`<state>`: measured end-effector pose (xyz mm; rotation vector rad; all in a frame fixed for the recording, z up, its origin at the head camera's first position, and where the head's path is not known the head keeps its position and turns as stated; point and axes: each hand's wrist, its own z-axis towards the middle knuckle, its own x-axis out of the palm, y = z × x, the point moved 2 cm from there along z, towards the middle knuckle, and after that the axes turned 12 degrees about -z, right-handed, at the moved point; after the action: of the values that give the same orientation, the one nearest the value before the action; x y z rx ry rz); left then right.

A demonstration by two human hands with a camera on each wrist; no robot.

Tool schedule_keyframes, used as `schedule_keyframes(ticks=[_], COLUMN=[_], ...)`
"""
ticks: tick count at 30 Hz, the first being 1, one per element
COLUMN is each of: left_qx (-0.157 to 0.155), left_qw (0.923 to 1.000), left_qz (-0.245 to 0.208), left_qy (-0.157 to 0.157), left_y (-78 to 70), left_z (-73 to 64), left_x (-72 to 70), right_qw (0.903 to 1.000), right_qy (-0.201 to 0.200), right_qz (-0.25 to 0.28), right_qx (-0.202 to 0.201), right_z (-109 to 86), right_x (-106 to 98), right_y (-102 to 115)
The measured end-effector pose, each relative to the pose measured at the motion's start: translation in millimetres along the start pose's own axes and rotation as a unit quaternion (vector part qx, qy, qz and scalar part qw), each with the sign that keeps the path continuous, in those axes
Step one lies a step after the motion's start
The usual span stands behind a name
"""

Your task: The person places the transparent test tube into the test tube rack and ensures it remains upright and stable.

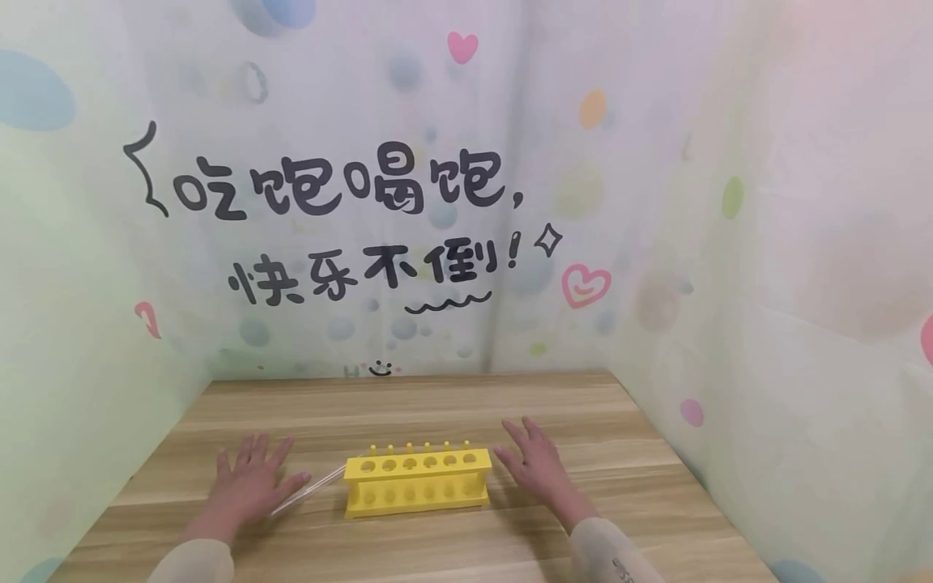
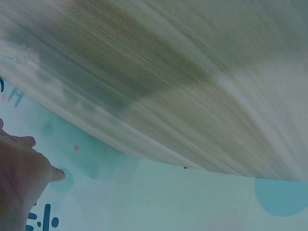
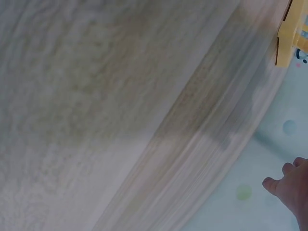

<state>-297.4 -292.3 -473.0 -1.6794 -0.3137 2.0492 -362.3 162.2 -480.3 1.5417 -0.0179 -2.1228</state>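
In the middle of the table stands a yellow test tube rack [image 1: 418, 483], with a row of round holes on top and several pegs along its back. To its left lies a clear glass tube [image 1: 309, 491], slanting from the rack's left end toward my left hand [image 1: 251, 482]. That hand has its fingers spread and holds nothing; its thumb overlaps the tube in the head view. The tube's rounded end [image 2: 20, 53] shows at the edge of the left wrist view. Just right of the rack, my right hand [image 1: 538, 467] is spread with nothing in it.
The wood-grain table [image 1: 408, 405] meets a pale printed backdrop [image 1: 350, 105] at its back edge. A similar sheet hangs at the right side [image 1: 787, 308] and another at the left [image 1: 80, 340].
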Motion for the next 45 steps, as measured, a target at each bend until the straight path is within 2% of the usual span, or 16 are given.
schedule_keyframes(ticks=[13,25,45], left_qx=[-0.005,0.004,0.008], left_qw=[0.9999,0.9999,0.9997], left_qz=[0.007,0.015,0.020], left_qy=[0.006,-0.001,-0.007], left_y=[0.6,2.1,-7.7], left_z=[1.0,1.4,3.4], left_x=[1.7,5.6,5.7], right_qw=[0.9971,0.9897,0.9822], right_qy=[0.020,0.045,0.053], right_qz=[0.073,0.135,0.180], right_qx=[-0.004,-0.018,-0.010], right_z=[-2.0,-5.4,-6.2], right_x=[-1,-1,2], right_y=[12,19,21])
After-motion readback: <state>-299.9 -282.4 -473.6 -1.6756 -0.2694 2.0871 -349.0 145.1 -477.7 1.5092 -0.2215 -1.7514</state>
